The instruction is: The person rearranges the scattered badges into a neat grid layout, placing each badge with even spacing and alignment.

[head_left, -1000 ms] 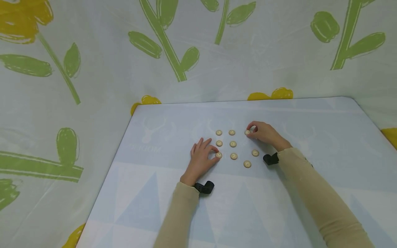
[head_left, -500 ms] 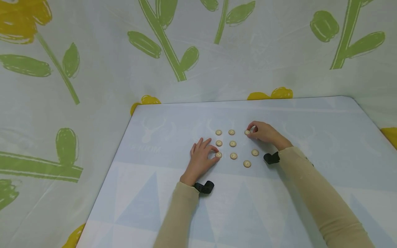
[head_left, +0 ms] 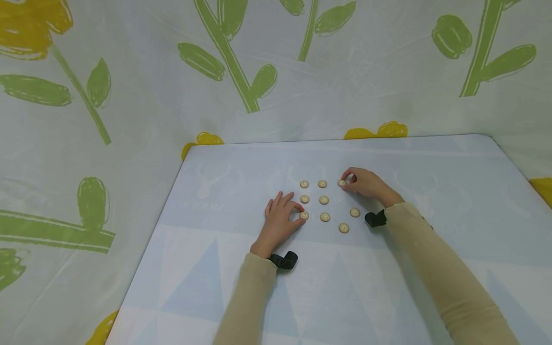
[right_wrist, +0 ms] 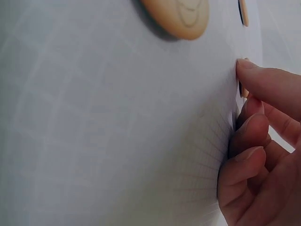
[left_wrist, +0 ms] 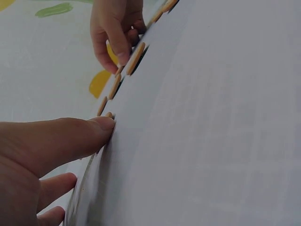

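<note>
My right hand (head_left: pixel 366 184) pinches a small round wooden disc (head_left: pixel 341 183) between thumb and forefinger at the right end of the far row. In the right wrist view, that hand's (right_wrist: pixel 263 150) other fingers curl against the tabletop. My left hand (head_left: pixel 279 225) holds another pale disc (head_left: pixel 304 215) by its edges with thumb and forefinger, its other fingers spread. The left wrist view shows the left thumb (left_wrist: pixel 101 129) mostly hiding that disc. Between the hands lie more discs, including a middle one (head_left: pixel 324 200) and a near one (head_left: pixel 325 217).
Two discs lie out of line to the right: one (head_left: pixel 354 212) near the right wrist and one (head_left: pixel 343 228) closer to me. Both stand on a pale blue and white patterned tabletop (head_left: pixel 194 273). Behind it hangs a leaf-printed cloth (head_left: pixel 142 86).
My right hand has shifted slightly left with its disc, closer to the other discs of the far row. The left hand and the remaining discs have not visibly moved.
</note>
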Demonstrator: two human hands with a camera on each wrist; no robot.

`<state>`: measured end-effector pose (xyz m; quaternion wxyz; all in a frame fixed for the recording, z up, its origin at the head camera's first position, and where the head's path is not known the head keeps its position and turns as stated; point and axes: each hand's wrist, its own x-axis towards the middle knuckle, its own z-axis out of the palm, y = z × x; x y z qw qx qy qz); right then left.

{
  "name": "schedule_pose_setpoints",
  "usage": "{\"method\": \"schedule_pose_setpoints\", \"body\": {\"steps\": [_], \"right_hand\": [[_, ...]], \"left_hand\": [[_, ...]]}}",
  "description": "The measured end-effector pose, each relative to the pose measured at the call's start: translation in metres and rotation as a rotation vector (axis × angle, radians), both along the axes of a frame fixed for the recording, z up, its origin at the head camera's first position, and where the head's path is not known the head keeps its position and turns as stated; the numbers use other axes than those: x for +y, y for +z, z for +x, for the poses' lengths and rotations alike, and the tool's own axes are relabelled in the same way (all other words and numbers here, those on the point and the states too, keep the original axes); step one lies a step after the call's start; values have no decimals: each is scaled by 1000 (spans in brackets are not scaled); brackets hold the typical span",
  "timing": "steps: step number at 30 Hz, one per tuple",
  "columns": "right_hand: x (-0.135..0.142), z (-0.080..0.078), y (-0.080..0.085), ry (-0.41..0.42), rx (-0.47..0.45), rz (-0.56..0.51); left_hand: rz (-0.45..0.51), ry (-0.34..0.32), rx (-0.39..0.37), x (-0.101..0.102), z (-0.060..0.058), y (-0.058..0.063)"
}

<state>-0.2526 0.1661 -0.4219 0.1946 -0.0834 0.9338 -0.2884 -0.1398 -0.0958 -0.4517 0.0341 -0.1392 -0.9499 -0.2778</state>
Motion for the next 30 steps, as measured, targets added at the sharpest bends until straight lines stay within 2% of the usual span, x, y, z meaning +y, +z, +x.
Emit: {"method": "schedule_pose_setpoints", "body": {"steps": [30], "right_hand": [[5,-1,-3,48,25,-30]], "left_hand": [[8,-9,2,0,1,0]]}}
